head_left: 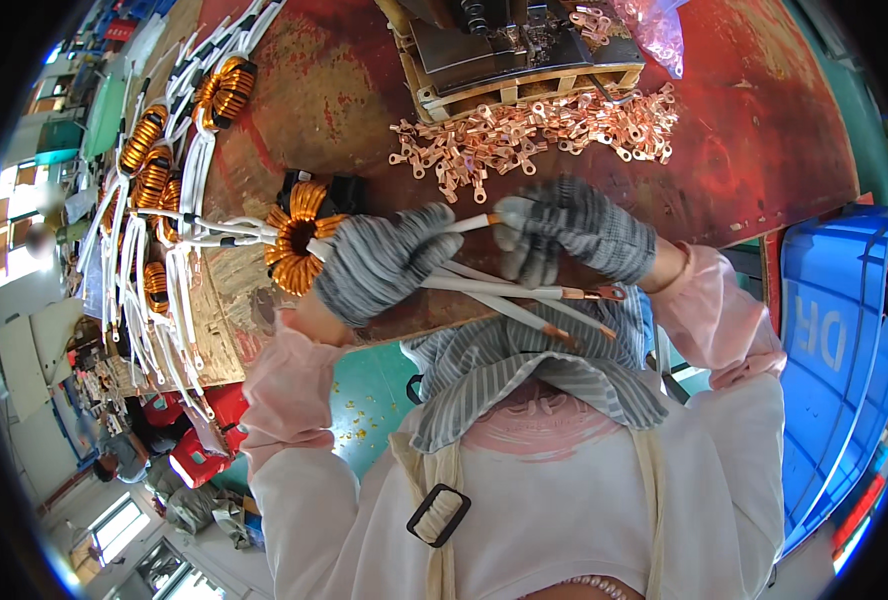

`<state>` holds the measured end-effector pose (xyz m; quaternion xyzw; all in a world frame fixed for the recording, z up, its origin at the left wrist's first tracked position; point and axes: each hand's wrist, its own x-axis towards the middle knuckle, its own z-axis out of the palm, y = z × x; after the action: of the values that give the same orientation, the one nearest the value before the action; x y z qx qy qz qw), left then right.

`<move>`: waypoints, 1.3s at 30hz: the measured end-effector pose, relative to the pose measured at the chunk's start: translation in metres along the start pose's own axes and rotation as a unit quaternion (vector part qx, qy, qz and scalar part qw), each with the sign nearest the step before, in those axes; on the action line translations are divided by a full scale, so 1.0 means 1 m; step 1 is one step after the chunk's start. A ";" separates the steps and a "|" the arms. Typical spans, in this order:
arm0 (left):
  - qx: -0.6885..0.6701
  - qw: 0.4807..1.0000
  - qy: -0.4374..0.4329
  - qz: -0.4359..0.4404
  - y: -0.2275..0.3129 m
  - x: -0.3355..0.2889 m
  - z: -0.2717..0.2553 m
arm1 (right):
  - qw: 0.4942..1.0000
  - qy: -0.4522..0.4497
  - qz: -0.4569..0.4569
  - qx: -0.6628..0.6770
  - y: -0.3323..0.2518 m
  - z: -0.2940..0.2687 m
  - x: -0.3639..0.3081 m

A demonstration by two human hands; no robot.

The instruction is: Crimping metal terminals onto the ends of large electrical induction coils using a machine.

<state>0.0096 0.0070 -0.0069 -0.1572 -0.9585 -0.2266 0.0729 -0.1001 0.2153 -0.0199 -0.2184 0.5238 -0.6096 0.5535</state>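
Observation:
My left hand [384, 262], in a grey striped knit glove, is closed around a white cable [472, 223] beside a toroidal coil [302, 236] wound with copper-coloured wire. That cable's bare copper end points right, to the fingers of my gloved right hand [576, 228], which pinch at its tip. Whether a lug is also between those fingers is hidden. Below them, several more white cables [499, 288] stick out toward the right. One ends in a copper lug [604, 293]; others show bare copper ends [554, 332].
A heap of copper lugs [524, 135] lies before a metal press [514, 50] on a wooden base. A clear bag of lugs [654, 30] sits at its right. More coils with white leads [154, 180] line the table's left side. A blue bin [834, 350] stands right.

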 end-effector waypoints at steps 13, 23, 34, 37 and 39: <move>0.036 0.998 -0.036 0.036 0.036 0.008 0.024 | 0.651 0.101 -0.303 -0.689 0.010 -0.019 0.041; 0.088 0.993 -0.068 0.027 0.040 0.008 0.025 | 0.641 0.148 -0.321 -0.681 0.005 -0.034 0.022; -0.091 0.994 0.006 -0.063 0.036 0.011 0.021 | 0.796 0.194 -0.260 -0.512 0.006 -0.019 0.008; -0.111 0.992 0.040 -0.046 0.036 0.012 0.022 | 0.936 0.173 -0.158 -0.261 0.008 -0.028 -0.005; -0.144 0.985 0.026 -0.090 0.038 0.014 0.019 | 0.965 0.072 -0.183 -0.173 0.009 -0.030 -0.012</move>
<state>0.0080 0.0520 -0.0051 -0.0728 -0.9237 -0.3723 0.0534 -0.1182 0.2397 -0.0350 -0.3584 0.6113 -0.6143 0.3470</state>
